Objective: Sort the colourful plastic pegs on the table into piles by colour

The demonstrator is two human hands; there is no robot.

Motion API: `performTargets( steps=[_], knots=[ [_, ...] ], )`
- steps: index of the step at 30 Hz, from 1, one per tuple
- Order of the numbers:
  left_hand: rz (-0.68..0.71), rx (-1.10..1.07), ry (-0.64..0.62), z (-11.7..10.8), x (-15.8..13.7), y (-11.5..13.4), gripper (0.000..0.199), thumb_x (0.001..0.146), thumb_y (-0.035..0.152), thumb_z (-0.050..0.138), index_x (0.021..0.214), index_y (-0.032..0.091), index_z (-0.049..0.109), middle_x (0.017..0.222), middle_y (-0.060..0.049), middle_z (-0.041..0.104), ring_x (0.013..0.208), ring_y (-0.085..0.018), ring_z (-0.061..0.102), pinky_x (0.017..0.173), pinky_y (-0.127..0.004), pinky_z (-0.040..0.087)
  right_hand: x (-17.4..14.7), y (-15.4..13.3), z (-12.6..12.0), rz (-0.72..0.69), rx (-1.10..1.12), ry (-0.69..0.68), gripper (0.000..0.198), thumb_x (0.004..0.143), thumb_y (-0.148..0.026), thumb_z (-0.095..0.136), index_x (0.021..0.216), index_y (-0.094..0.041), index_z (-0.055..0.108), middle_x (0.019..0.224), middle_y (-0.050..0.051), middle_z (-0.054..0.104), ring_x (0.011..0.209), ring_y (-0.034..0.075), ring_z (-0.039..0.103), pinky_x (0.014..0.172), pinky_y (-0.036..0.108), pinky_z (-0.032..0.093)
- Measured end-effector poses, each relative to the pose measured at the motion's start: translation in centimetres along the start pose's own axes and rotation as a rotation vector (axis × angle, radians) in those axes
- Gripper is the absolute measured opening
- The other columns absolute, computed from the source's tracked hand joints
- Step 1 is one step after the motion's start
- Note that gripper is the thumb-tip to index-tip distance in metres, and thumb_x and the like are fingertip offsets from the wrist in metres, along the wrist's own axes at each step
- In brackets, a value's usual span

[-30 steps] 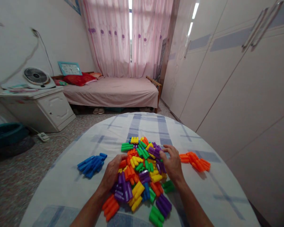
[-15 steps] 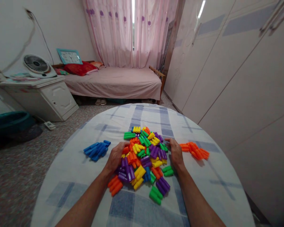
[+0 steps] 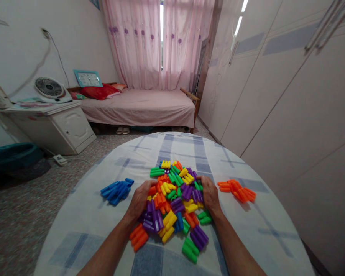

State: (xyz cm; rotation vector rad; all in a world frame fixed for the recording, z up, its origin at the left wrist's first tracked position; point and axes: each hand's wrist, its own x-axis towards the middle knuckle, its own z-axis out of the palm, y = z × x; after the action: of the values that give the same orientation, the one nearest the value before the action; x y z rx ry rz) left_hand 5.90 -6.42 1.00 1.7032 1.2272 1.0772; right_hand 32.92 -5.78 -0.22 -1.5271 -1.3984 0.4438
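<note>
A loose heap of plastic building pieces [image 3: 175,199], shaped like short tubes joined side by side, lies in the middle of the table in purple, yellow, green, orange and blue. My left hand [image 3: 139,199] rests along the heap's left side, fingers stretched toward an orange piece [image 3: 152,190]. Against the right side is my right hand [image 3: 210,193], fingers extended beside green and purple pieces. Neither hand shows a piece lifted. Left of my left hand sits a group of blue pieces [image 3: 117,191]; a group of orange pieces [image 3: 238,191] lies beyond my right hand.
A checked cloth covers the round table [image 3: 83,222]. Past it stands a bed [image 3: 143,105] below pink curtains. A white cabinet [image 3: 73,128] with a fan [image 3: 50,89] is at the left, near a teal basin [image 3: 14,153]. Tall wardrobe doors [image 3: 299,115] line the right.
My right hand has moved slightly left against the heap. My left hand stays at its side. The whole view has shifted down a little as the camera tilted up.
</note>
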Motion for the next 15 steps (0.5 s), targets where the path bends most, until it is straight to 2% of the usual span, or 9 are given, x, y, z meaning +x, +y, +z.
performTargets(
  steps=[10, 15],
  knots=[
    [0.011, 0.017, 0.012, -0.03, 0.08, -0.13, 0.045, 0.089, 0.041, 0.028, 0.109, 0.018, 0.061, 0.108, -0.006, 0.065, 0.103, -0.022, 0.058, 0.094, -0.035, 0.042, 0.02, -0.78, -0.07, 0.079, 0.037, -0.012, 0.043, 0.087, -0.047, 0.029, 0.091, -0.021, 0.062, 0.094, 0.005, 0.065, 0.092, 0.019, 0.057, 0.085, 0.032, 0.042],
    [0.048, 0.032, 0.006, -0.12, 0.04, -0.08, 0.043, 0.089, 0.038, 0.03, 0.11, 0.017, 0.061, 0.11, -0.007, 0.064, 0.103, -0.022, 0.057, 0.094, -0.036, 0.041, 0.27, 0.08, 0.27, 0.045, 0.013, 0.041, 0.043, 0.087, -0.046, 0.03, 0.103, -0.019, 0.06, 0.106, 0.008, 0.063, 0.102, 0.02, 0.055, 0.093, 0.035, 0.039]
  ],
)
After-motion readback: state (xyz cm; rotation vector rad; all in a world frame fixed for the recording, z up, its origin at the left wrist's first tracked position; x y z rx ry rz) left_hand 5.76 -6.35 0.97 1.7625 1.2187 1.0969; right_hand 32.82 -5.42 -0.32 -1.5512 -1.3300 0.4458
